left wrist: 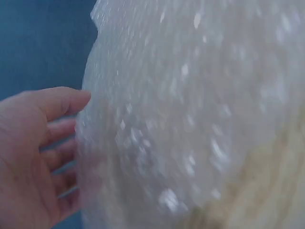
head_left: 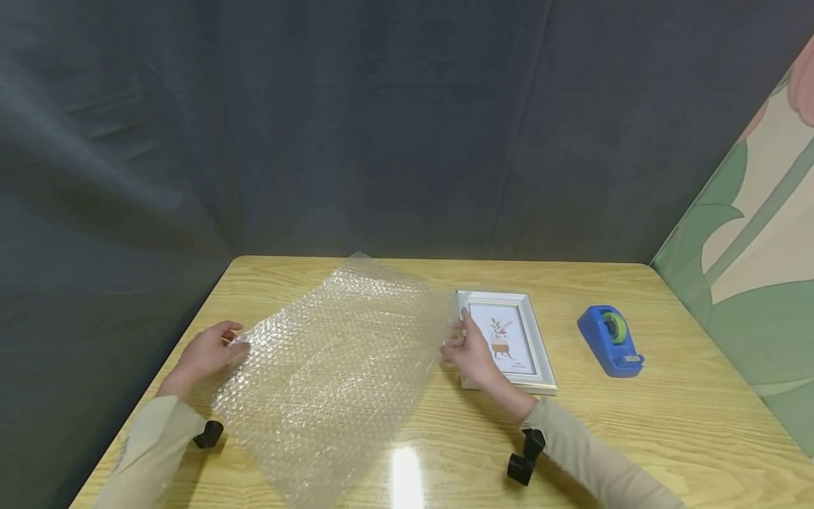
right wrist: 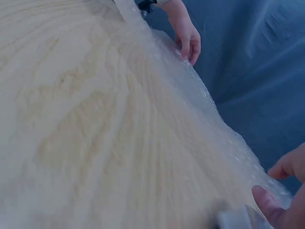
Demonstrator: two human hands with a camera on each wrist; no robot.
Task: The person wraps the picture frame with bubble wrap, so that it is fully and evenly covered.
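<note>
A clear sheet of bubble wrap (head_left: 337, 346) spreads between my two hands, slanting over the left and middle of the table. My left hand (head_left: 210, 353) holds its left edge. In the left wrist view, that hand's thumb (left wrist: 74, 101) is at the edge, and the fingers show partly through the plastic. At the opposite edge is my right hand (head_left: 470, 353), its thumb and fingers about the wrap; their exact contact is hard to see. Under and beside the right hand lies a white picture frame (head_left: 539, 346) with a plant picture.
A blue tape dispenser (head_left: 610, 341) with a green roll stands right of the picture frame. The wooden table (head_left: 661, 424) runs back to a dark curtain (head_left: 407, 127). A wall with a leaf pattern (head_left: 763, 247) borders the right side.
</note>
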